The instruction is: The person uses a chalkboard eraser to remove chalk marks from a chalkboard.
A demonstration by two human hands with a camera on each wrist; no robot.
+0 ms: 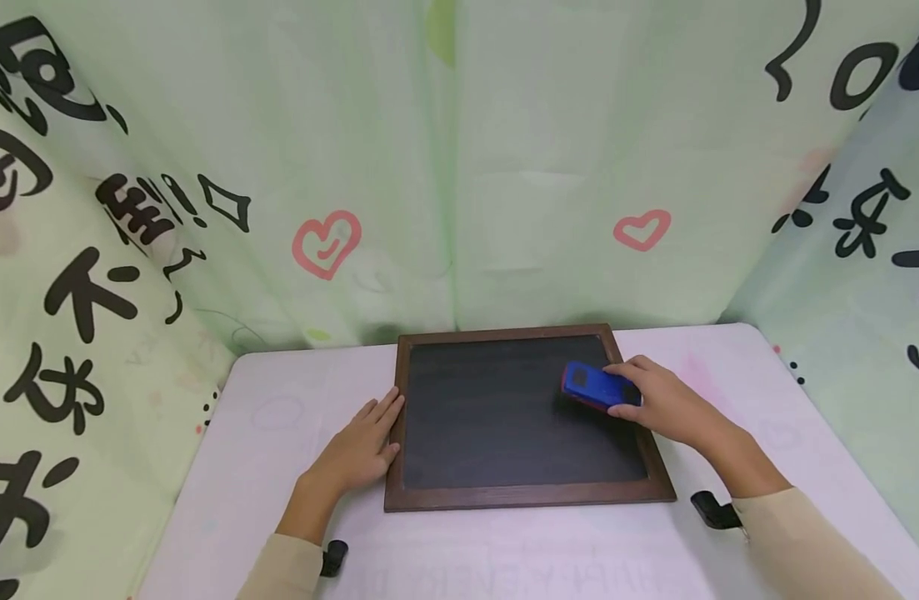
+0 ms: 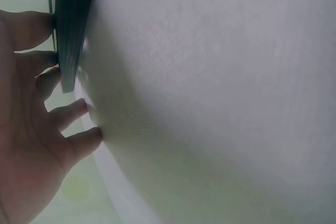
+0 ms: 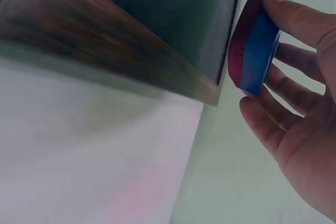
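A small blackboard (image 1: 496,417) with a brown wooden frame (image 1: 530,497) lies on the white table; its dark surface shows no clear marks. My right hand (image 1: 672,404) grips a blue chalkboard eraser (image 1: 590,383) over the right part of the board. In the right wrist view, the thumb and fingers hold the blue body (image 3: 261,51), and its dark red pad (image 3: 247,35) faces the board; whether it touches the surface I cannot tell. My left hand (image 1: 357,450) rests against the frame's left side, fingers extended. The left wrist view shows those fingers (image 2: 31,27) touching the frame's edge (image 2: 76,24).
The white table (image 1: 279,500) extends around the board and has faint pink stains on the right. Pale green curtains (image 1: 534,167) with black characters and red hearts hang behind and on both sides. Black devices (image 1: 714,510) are worn at both wrists, by the beige sleeves.
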